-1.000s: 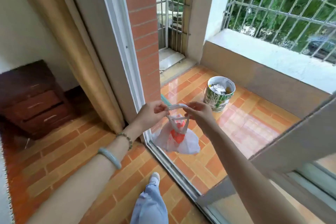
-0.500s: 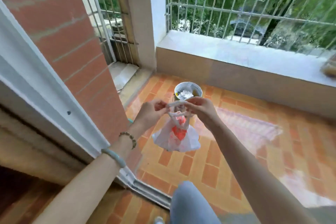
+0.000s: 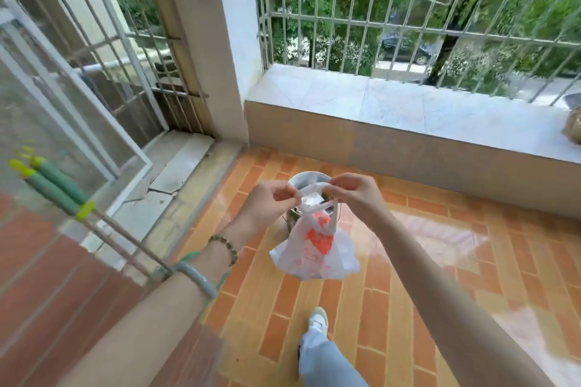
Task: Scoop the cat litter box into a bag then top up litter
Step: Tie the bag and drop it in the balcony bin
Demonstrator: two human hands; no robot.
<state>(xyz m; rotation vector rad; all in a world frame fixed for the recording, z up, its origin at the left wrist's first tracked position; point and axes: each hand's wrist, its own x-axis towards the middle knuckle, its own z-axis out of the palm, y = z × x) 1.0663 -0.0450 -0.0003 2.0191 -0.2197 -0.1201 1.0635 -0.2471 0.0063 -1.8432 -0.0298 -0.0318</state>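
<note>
A small white plastic bag with red print (image 3: pixel 316 250) hangs in front of me over the balcony floor. My left hand (image 3: pixel 267 203) and my right hand (image 3: pixel 353 193) each pinch one of its handles at the top, pulling the handles together above the bag. Behind the bag stands a metal bucket (image 3: pixel 297 181) with white scraps inside, partly hidden by the bag and my hands. No litter box or scoop is in view.
Two long-handled tools with green grips (image 3: pixel 53 188) lean against the brick wall at left. A low tiled ledge (image 3: pixel 408 104) with a barred railing closes the balcony ahead. A white-framed screen door (image 3: pixel 78 122) stands at left. My shoe (image 3: pixel 318 320) steps on orange floor tiles.
I have walked from the doorway onto the balcony, and the bucket is now right behind the bag. Both hands keep hold of the bag handles.
</note>
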